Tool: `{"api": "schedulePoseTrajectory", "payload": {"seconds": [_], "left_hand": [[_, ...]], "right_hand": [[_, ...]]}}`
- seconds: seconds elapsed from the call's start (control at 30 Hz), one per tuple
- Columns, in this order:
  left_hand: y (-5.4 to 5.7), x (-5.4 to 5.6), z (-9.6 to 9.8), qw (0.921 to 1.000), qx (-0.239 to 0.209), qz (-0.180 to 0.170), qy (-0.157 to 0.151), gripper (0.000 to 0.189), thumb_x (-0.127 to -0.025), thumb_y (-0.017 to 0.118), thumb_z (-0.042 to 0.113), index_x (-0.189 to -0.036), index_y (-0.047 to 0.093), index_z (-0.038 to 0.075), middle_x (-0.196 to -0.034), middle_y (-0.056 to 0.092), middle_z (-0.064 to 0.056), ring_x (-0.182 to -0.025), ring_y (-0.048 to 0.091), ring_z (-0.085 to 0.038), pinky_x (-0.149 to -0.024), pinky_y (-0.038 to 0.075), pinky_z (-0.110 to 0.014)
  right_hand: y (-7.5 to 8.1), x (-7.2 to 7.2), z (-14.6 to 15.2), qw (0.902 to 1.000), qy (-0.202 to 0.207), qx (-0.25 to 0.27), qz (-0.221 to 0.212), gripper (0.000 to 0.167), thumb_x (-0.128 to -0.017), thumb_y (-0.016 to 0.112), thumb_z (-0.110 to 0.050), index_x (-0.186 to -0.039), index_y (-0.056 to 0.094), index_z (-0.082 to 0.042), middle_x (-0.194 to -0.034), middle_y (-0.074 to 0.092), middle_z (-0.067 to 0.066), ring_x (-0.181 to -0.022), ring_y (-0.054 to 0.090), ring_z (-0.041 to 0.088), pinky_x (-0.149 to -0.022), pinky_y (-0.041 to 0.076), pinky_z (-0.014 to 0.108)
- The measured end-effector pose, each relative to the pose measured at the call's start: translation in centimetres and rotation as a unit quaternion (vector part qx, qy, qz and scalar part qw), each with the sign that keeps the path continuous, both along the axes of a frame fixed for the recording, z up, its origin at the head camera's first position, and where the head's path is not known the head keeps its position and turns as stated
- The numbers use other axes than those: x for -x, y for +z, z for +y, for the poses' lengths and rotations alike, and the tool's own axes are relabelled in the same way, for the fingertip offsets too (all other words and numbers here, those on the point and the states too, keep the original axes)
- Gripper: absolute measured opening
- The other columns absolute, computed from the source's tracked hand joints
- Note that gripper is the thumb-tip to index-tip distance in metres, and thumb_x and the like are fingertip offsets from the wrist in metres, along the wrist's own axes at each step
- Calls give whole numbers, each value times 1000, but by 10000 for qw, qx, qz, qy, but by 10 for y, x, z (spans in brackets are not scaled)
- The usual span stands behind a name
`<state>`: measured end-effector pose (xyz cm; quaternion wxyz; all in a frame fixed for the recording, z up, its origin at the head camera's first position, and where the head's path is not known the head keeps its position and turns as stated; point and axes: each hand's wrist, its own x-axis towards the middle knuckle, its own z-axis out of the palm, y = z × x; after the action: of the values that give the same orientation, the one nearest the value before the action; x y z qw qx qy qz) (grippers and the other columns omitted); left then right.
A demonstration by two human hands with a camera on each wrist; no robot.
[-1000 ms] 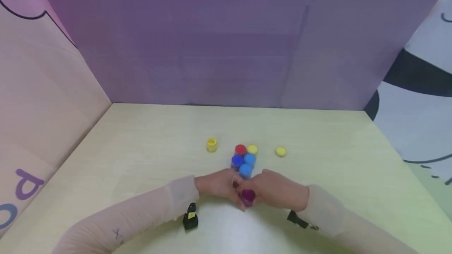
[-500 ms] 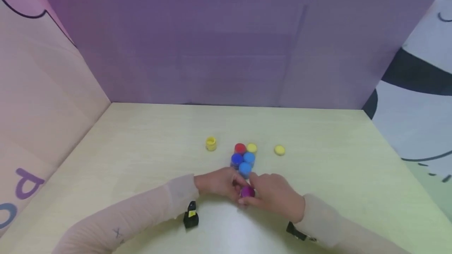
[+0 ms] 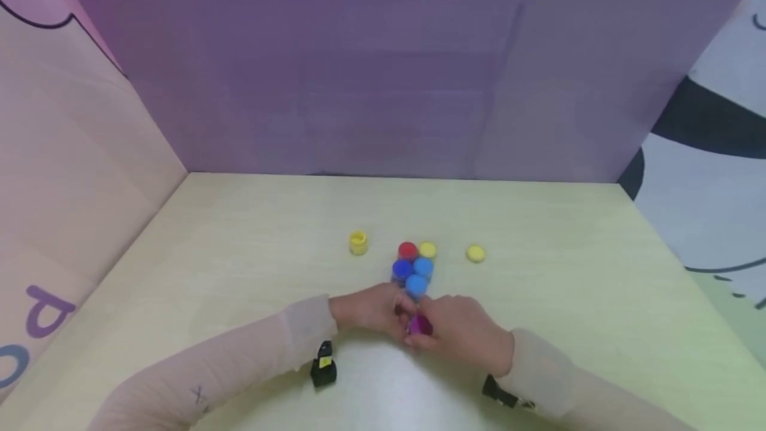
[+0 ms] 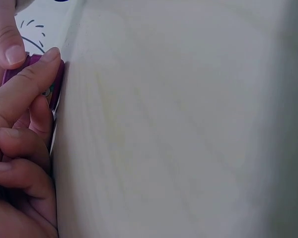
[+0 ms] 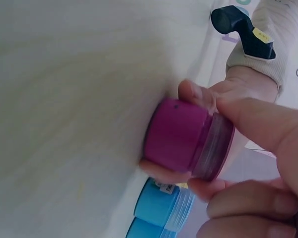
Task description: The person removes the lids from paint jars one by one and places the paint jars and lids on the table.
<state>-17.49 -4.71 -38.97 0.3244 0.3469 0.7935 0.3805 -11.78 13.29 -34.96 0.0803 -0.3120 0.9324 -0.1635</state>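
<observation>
A small purple paint jar (image 5: pixel 174 134) stands on the table between both hands. My left hand (image 3: pixel 377 311) holds its body, with fingers on opposite sides of it in the right wrist view. The thumb and fingers of my right hand (image 3: pixel 467 328) pinch the jar's lid (image 5: pixel 222 148), which sits on the jar. In the left wrist view the purple jar (image 4: pixel 55 82) is mostly hidden behind fingers. Just beyond the hands stand two light blue paint jars (image 3: pixel 416 286), close together.
Behind these are a dark blue jar (image 3: pixel 403 270), a red-lidded jar (image 3: pixel 407 251) and a yellow-lidded jar (image 3: pixel 427 249). An uncapped yellow jar (image 3: pixel 358 243) stands to the left, a loose yellow lid (image 3: pixel 475 253) lies right. A purple wall (image 3: pixel 383 85) closes the table's back.
My right hand has rolled back and shifted its fingers round the lid of the purple jar, then turned slightly. My left hand stays on the jar. The other jars stay put.
</observation>
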Motion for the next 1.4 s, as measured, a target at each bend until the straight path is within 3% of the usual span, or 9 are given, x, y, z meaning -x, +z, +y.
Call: {"api": "schedulePoseTrajectory", "payload": {"seconds": [0.47,0.7,0.87,0.93,1.03,1.2,1.3,1.4], "left_hand": [[-2,1,1,9997,-197,-123,-108,23,-72,81,11,-93,73,17,-69,62,5,-64,50,-5,-59,41,-17],[0,0,1,9987,-224,-449,-22,22,-72,81,12,-93,73,15,-78,68,7,-71,55,-4,-65,44,-18],[-1,-2,0,9972,-311,-680,55,25,-73,80,9,-96,72,14,-89,70,10,-85,61,-4,-79,46,-20],[-1,-2,0,9973,-298,-673,72,24,-72,80,9,-94,72,14,-86,70,9,-84,61,-4,-78,46,-20],[-1,-2,0,9987,-230,-457,80,20,-71,82,10,-88,72,13,-76,67,7,-73,56,-4,-68,43,-18],[0,-1,0,9993,-272,-234,51,20,-70,82,9,-86,73,14,-65,62,2,-61,49,-6,-59,40,-17],[-1,0,0,9989,-384,-273,47,21,-69,82,8,-87,73,14,-63,60,1,-61,49,-6,-59,40,-18],[-1,0,1,9986,-427,-294,49,21,-69,83,8,-86,73,14,-62,58,1,-61,48,-6,-58,39,-18]], "right_hand": [[9,20,4,9945,813,-212,-628,28,-79,75,-29,-93,56,-13,-63,47,-10,-55,43,3,-52,40,18],[14,28,11,9826,1673,-486,-642,55,-82,72,-16,-132,51,-9,-68,52,-12,-59,46,1,-59,43,15],[17,29,14,9776,2023,-359,-467,37,-84,69,-13,-120,59,-9,-74,61,-7,-63,51,-1,-63,44,13],[15,28,15,9773,2082,-255,-297,32,-84,69,-12,-115,61,-9,-75,63,-6,-64,53,-1,-63,45,13],[12,25,14,9825,1831,-87,-336,30,-83,71,-16,-110,61,-10,-71,61,-8,-61,51,-2,-60,44,13],[6,13,8,9942,679,288,-779,37,-78,76,-26,-104,55,-9,-60,44,-11,-53,38,0,-50,37,16],[0,6,7,9926,117,605,-1047,42,-78,77,-27,-106,52,-8,-60,44,-9,-52,40,1,-48,37,18],[-8,4,9,9849,-130,992,-1410,42,-78,76,-23,-109,51,-9,-62,49,-8,-52,46,3,-48,41,19]]}}
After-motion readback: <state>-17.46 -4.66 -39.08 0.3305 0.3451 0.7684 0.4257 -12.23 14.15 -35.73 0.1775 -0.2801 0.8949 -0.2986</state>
